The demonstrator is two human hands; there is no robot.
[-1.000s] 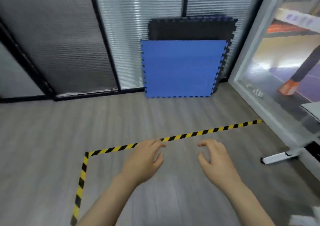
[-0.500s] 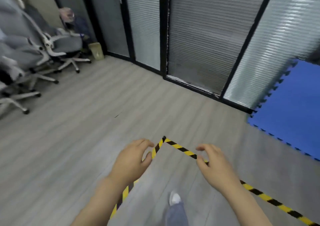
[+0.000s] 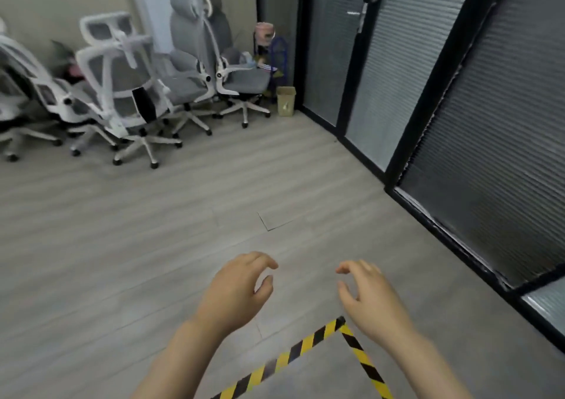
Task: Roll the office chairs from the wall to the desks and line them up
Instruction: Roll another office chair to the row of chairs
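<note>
Beside the office chairs (image 3: 128,93), a beige bin (image 3: 286,100), contents unseen.

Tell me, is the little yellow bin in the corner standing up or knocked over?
Standing up. The yellow bin rests on its base on the floor beside the chairs, with its open top facing up. What's inside, I cannot tell.
</note>
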